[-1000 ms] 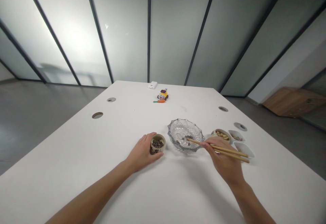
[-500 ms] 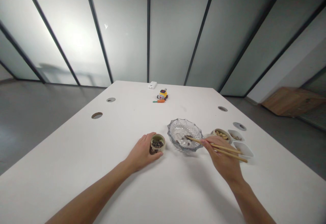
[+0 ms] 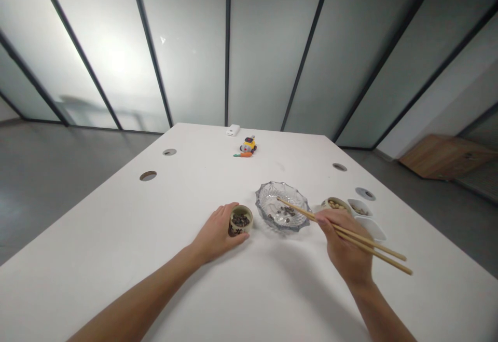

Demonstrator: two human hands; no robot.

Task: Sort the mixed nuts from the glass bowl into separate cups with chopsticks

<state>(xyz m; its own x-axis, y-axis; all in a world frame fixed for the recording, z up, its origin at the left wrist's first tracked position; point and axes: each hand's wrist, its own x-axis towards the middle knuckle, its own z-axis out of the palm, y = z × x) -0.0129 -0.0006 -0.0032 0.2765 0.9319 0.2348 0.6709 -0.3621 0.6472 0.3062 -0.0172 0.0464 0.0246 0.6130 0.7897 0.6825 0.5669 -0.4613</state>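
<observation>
My left hand (image 3: 218,234) is wrapped round a small ceramic cup (image 3: 238,229) that stands upright on the table, with dark beans or seeds (image 3: 240,220) inside. A pair of wooden chopsticks (image 3: 368,243) is gripped in my right hand (image 3: 346,243). Their tips reach over a clear glass bowl (image 3: 262,212) with a scalloped rim, just right of the cup. Several dark pieces (image 3: 288,210) lie in the bowl. Whether the tips pinch a piece, I cannot tell.
Beyond my right hand stand a ceramic cup of pale nuts or beans (image 3: 336,204) and two white dishes (image 3: 371,228), partly hidden. A toy car (image 3: 248,145), a toy carrot (image 3: 243,154) and a white box (image 3: 233,130) lie at the back. Round holes (image 3: 148,176) pierce the white table (image 3: 187,176).
The chopstick tips have moved up and left inside the bowl, and their back ends have swung down and to the right. My left hand and the cup have stayed put.
</observation>
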